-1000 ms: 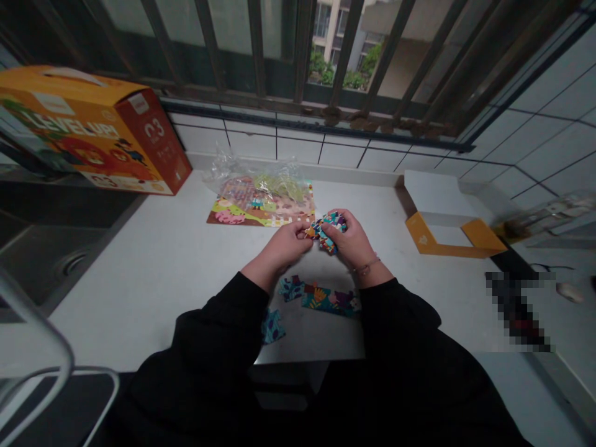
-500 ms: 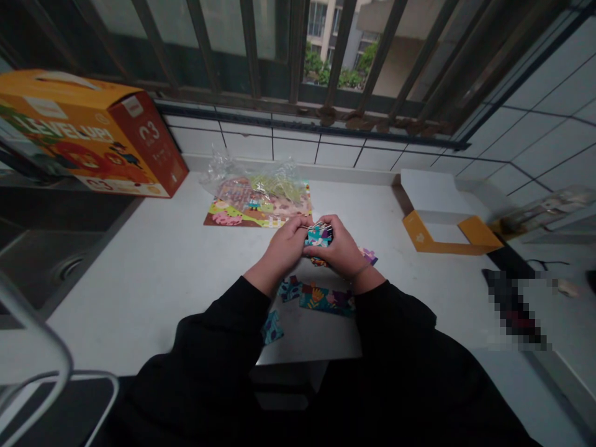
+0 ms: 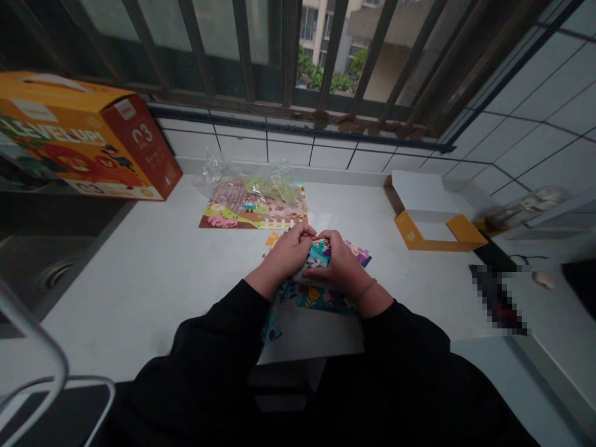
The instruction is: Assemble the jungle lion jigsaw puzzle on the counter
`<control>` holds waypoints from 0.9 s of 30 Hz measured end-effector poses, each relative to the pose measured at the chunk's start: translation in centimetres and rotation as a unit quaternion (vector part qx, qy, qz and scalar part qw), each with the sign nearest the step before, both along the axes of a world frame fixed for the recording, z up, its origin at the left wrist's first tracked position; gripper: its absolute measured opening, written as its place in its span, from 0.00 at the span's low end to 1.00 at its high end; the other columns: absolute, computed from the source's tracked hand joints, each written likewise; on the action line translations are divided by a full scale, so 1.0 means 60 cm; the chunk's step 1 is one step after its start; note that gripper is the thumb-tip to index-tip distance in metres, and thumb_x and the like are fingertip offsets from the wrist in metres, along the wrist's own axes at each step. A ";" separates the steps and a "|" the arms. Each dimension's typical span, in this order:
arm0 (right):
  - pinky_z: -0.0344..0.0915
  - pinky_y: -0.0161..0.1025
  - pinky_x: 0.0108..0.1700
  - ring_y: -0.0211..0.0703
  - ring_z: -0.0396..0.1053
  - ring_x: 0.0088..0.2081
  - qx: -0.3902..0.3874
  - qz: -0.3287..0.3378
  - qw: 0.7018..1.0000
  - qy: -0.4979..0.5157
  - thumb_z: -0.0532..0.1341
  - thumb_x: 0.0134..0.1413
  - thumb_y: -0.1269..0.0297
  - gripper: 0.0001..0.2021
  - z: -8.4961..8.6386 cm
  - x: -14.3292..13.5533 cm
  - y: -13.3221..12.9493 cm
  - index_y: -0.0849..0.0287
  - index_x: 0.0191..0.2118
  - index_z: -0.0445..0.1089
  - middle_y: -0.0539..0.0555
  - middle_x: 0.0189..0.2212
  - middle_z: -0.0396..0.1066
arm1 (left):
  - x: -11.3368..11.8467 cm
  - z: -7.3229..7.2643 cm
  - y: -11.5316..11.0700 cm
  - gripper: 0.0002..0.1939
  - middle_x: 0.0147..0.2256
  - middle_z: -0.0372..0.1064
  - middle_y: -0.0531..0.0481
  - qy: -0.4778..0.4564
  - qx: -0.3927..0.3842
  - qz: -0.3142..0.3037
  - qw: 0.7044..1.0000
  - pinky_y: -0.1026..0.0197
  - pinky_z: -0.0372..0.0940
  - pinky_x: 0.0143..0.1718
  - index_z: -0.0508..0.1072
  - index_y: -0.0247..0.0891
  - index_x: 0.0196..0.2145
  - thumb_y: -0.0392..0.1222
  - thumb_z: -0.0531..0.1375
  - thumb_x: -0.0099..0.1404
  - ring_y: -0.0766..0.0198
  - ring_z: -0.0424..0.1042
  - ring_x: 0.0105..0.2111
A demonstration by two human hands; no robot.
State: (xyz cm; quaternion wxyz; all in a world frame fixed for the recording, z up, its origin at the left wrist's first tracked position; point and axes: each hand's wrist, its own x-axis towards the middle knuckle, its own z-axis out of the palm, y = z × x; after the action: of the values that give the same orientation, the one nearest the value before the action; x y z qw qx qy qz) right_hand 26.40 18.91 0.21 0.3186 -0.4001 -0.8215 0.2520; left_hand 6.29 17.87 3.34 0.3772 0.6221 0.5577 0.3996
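Observation:
Between my two hands is a stack of puzzle pieces [image 3: 319,254], teal and purple on top. My right hand [image 3: 342,264] wraps it, thumb across the near side and fingers over the far edge. My left hand [image 3: 291,251] is closed against the stack's left side, its fingertips partly hidden. Under and near my wrists lie joined teal puzzle pieces [image 3: 321,299] and a loose blue piece [image 3: 270,327]. Purple pieces [image 3: 358,252] show past my right hand, and yellow pieces [image 3: 271,238] past my left.
A colourful picture sheet [image 3: 233,218] lies behind my hands with crumpled clear plastic [image 3: 261,186] on it. An orange carton [image 3: 88,143] stands at the back left beside the sink [image 3: 51,261]. At the right sits an open yellow box [image 3: 437,239]. A white cable [image 3: 46,347] loops at the lower left.
Both hands have come slightly nearer with the stack, and the view has shifted a little. Yellow pieces now show behind my left hand.

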 end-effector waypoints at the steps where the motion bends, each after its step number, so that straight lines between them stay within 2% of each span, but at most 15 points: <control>1: 0.72 0.60 0.61 0.67 0.73 0.59 0.000 0.011 1.000 -0.009 0.85 0.43 0.45 0.47 -0.002 0.006 -0.002 0.52 0.63 0.65 0.64 0.58 0.71 | -0.001 -0.004 0.001 0.07 0.42 0.80 0.51 0.008 0.002 -0.008 1.000 0.55 0.68 0.51 0.76 0.45 0.44 0.40 0.58 0.73 0.55 0.78 0.46; 6: 0.73 0.60 0.61 0.67 0.75 0.60 -0.016 0.020 0.999 -0.030 0.85 0.44 0.47 0.49 -0.006 0.020 -0.007 0.52 0.67 0.64 0.65 0.61 0.72 | -0.002 -0.017 0.002 0.11 0.42 0.80 0.51 0.032 -0.018 -0.035 0.999 0.54 0.69 0.50 0.79 0.46 0.43 0.42 0.56 0.75 0.54 0.78 0.46; 9: 0.74 0.60 0.60 0.66 0.76 0.58 -0.010 0.012 1.000 -0.025 0.85 0.45 0.47 0.46 -0.003 0.016 -0.006 0.52 0.66 0.65 0.63 0.58 0.74 | -0.001 -0.008 -0.003 0.11 0.41 0.79 0.51 0.023 -0.025 -0.037 0.999 0.53 0.68 0.51 0.78 0.46 0.43 0.44 0.54 0.76 0.53 0.77 0.46; 13: 0.73 0.64 0.61 0.68 0.75 0.58 0.036 -0.024 0.999 -0.006 0.85 0.46 0.47 0.42 0.001 0.005 -0.005 0.51 0.62 0.69 0.64 0.56 0.75 | 0.007 0.009 -0.013 0.16 0.42 0.78 0.49 0.003 -0.024 -0.044 0.999 0.53 0.69 0.55 0.75 0.46 0.41 0.49 0.50 0.80 0.53 0.77 0.49; 18: 0.72 0.63 0.63 0.66 0.74 0.59 0.033 -0.019 0.998 0.040 0.84 0.47 0.44 0.42 0.004 -0.001 -0.007 0.52 0.62 0.68 0.65 0.57 0.74 | 0.023 0.004 -0.017 0.15 0.48 0.78 0.46 -0.022 -0.039 0.000 0.999 0.51 0.68 0.58 0.75 0.45 0.47 0.52 0.51 0.82 0.52 0.77 0.52; 22: 0.72 0.61 0.64 0.64 0.74 0.59 0.008 -0.009 0.998 0.059 0.83 0.47 0.43 0.41 0.005 0.003 -0.006 0.51 0.61 0.68 0.63 0.57 0.74 | 0.029 -0.002 -0.013 0.14 0.48 0.79 0.45 -0.033 -0.046 0.053 0.997 0.50 0.68 0.59 0.74 0.44 0.47 0.51 0.51 0.82 0.51 0.76 0.52; 27: 0.72 0.60 0.62 0.63 0.75 0.59 -0.016 0.016 0.999 0.032 0.82 0.52 0.48 0.35 0.002 0.005 -0.001 0.50 0.60 0.69 0.61 0.57 0.75 | 0.032 0.001 -0.008 0.12 0.48 0.80 0.45 -0.046 -0.055 0.058 0.996 0.51 0.69 0.58 0.74 0.44 0.45 0.50 0.53 0.82 0.51 0.77 0.53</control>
State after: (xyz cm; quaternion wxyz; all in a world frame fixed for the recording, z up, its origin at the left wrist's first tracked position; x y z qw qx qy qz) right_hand 26.73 18.83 0.35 0.3341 -0.3841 -0.8130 0.2826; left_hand 8.24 17.38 3.38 0.4119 0.5478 0.5966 0.4174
